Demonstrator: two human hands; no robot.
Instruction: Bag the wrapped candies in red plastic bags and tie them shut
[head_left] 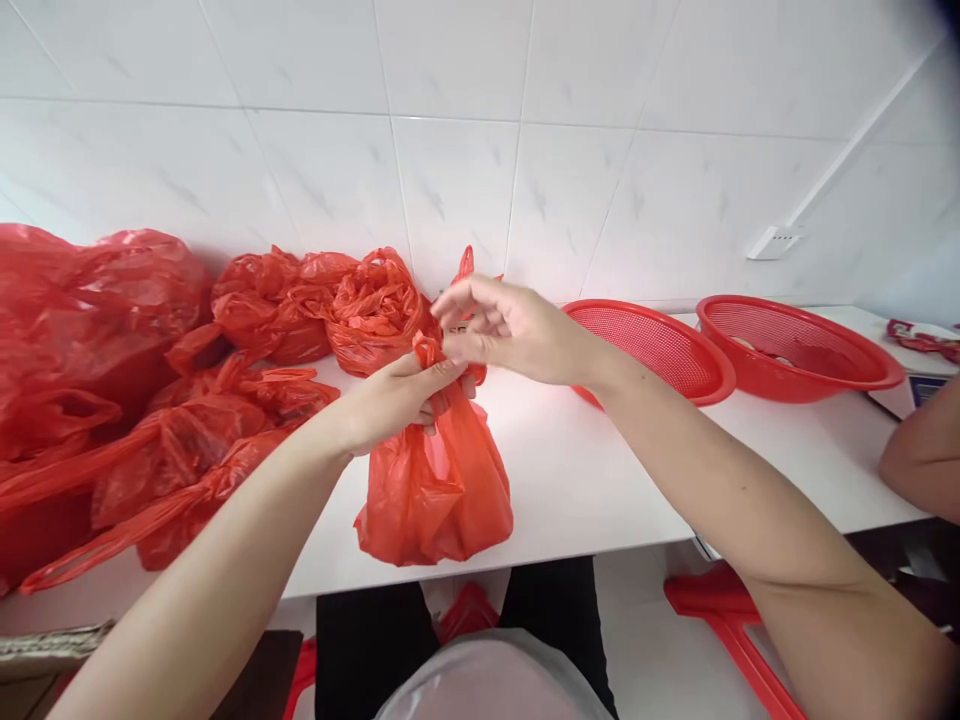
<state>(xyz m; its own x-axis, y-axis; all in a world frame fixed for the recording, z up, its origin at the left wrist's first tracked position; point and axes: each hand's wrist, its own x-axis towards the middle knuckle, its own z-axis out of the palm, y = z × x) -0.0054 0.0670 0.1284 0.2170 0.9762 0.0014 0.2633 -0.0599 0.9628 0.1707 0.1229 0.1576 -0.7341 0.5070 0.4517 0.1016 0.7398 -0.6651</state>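
In front of me a filled red plastic bag [439,490] rests on the white table near its front edge. My left hand [401,400] is closed around the bag's gathered neck and handles, and a short loop of red plastic stands up above its thumb. Just above and to the right hovers my right hand [517,325], its fingers curved and apart from the thumb, with nothing visible between them. Part of another red bag [466,265] shows behind my hands, mostly hidden by them.
Several tied red bags [270,305] crowd the left side and the wall. To the right stand a red mesh basket [652,350] and a second red basket [810,350] with some pale pieces inside. Another person's arm [926,450] reaches in at the right edge. A socket strip [776,242] is on the wall.
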